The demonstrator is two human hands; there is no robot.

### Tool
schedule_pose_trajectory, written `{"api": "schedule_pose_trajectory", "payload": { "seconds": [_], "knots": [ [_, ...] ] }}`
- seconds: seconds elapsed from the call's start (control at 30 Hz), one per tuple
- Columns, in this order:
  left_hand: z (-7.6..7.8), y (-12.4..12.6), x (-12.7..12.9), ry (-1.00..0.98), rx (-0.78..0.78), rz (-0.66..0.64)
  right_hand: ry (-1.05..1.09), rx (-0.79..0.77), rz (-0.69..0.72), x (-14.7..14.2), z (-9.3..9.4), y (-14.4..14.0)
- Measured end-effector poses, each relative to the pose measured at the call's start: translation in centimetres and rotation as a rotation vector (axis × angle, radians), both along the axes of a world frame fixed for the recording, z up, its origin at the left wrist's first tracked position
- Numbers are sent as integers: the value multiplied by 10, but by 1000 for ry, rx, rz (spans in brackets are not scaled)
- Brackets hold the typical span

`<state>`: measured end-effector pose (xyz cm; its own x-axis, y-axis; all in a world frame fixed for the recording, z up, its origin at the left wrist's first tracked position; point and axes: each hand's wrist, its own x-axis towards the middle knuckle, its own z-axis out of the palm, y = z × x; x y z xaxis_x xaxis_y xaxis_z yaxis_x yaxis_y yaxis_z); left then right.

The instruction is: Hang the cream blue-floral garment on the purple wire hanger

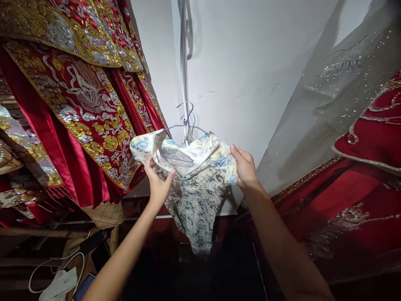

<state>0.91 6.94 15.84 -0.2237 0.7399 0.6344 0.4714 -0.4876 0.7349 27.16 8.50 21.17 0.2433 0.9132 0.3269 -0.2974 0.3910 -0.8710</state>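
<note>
A floral dress (197, 196) with a white-edged V-neck hangs in front of me on a thin purple hanger (187, 124), whose hook stands free beside a pale vertical bar. My left hand (159, 184) is at the neckline's left side, thumb and fingertips apart, some of the fingers hidden behind the cloth. At the short sleeve on the right, my right hand (246, 165) pinches the fabric between thumb and fingers. The lower part of the dress narrows downward into the dark.
Red garments with gold and silver embroidery (90, 96) hang on the left. To the right are a sheer sequined fabric (338, 83) and a red beaded garment (372, 133). A white wall (238, 62) stands behind. A phone (84, 286) and white cable (40, 267) lie lower left.
</note>
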Motion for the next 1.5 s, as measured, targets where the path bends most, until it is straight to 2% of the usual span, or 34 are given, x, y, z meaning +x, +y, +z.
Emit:
{"api": "schedule_pose_trajectory", "payload": {
  "seconds": [0.1, 0.27, 0.33, 0.4, 0.5, 0.53, 0.57, 0.6, 0.63, 0.7, 0.73, 0.77, 0.9, 1.07, 1.2, 1.3, 1.4, 1.5],
  "knots": [
    [-18, 3, 11, -184, -80, -8, -24, -88, 42, 6, -13, -13],
    [-42, -5, 24, -431, -234, -166, -46, -230, 7, 26, -43, -27],
    [-54, -16, 27, -466, -299, -205, -27, -244, -107, 26, -64, -31],
    [-67, -27, 28, -494, -352, -220, -25, -247, -313, 16, -94, -39],
    [-83, -41, 23, -572, -408, -217, -76, -270, -670, -15, -144, -58],
    [-86, -44, 21, -595, -423, -220, -96, -299, -714, -27, -158, -64],
    [-88, -48, 20, -615, -438, -231, -139, -321, -634, -40, -169, -69],
    [-89, -51, 19, -633, -455, -247, -183, -342, -465, -53, -176, -72],
    [-87, -54, 19, -651, -471, -265, -223, -359, -235, -65, -179, -74],
    [-82, -62, 22, -696, -491, -302, -267, -363, 187, -86, -177, -73],
    [-77, -66, 24, -721, -493, -320, -274, -353, 294, -93, -172, -71],
    [-73, -70, 25, -742, -492, -337, -280, -338, 328, -99, -167, -69],
    [-59, -82, 26, -768, -497, -394, -342, -284, 308, -107, -153, -66],
    [-52, -89, 28, -797, -450, -353, -319, -335, 350, -105, -159, -72],
    [-52, -91, 36, -816, -477, -429, -286, -378, 408, -104, -163, -76],
    [-68, -89, 39, -801, -456, -445, -232, -406, 411, -101, -162, -77],
    [-101, -83, 44, -664, -422, -366, -193, -438, 352, -97, -162, -79],
    [-137, -79, 54, -462, -437, -311, -218, -489, 368, -96, -164, -82]
  ]
}}
